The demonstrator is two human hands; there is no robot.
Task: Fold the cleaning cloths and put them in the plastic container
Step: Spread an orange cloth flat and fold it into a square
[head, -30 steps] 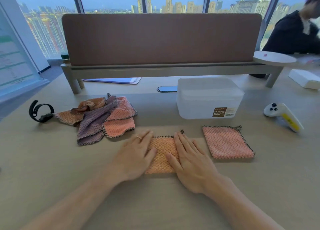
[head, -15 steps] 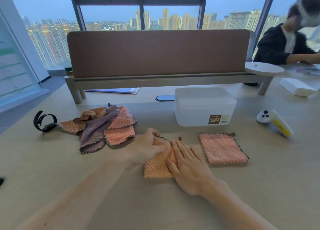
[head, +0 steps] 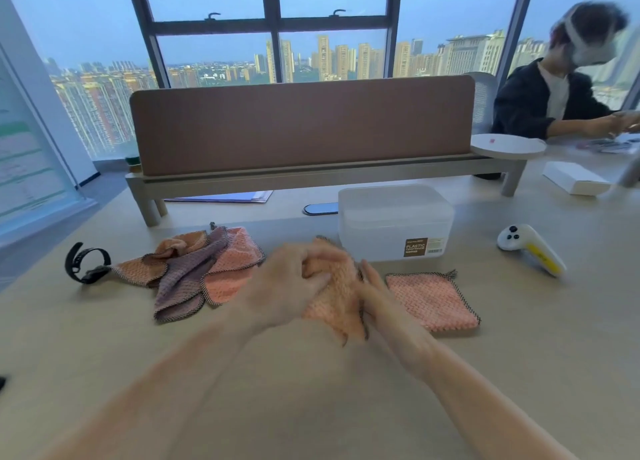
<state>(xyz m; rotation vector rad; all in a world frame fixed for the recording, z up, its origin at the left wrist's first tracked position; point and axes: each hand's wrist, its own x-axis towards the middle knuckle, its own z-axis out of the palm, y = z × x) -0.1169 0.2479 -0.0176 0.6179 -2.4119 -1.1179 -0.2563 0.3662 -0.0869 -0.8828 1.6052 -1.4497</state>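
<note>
Holds the orange cloth [head: 334, 300] partly raised off the worktop [head: 311, 390] between both hands: left hand [head: 291, 279] with fingers curled over its far edge, gripping it; right hand [head: 384, 303] with fingers straight along its right side, grip too blurred to tell. Has a folded pink cloth [head: 433, 298] flat just right of those fingers, the plastic container [head: 391, 217] just beyond them, loose cloths [head: 201, 269] heaped left of the left fingers.

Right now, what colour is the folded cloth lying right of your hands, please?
The folded square cloth is pink, dark-edged; head view.
</note>
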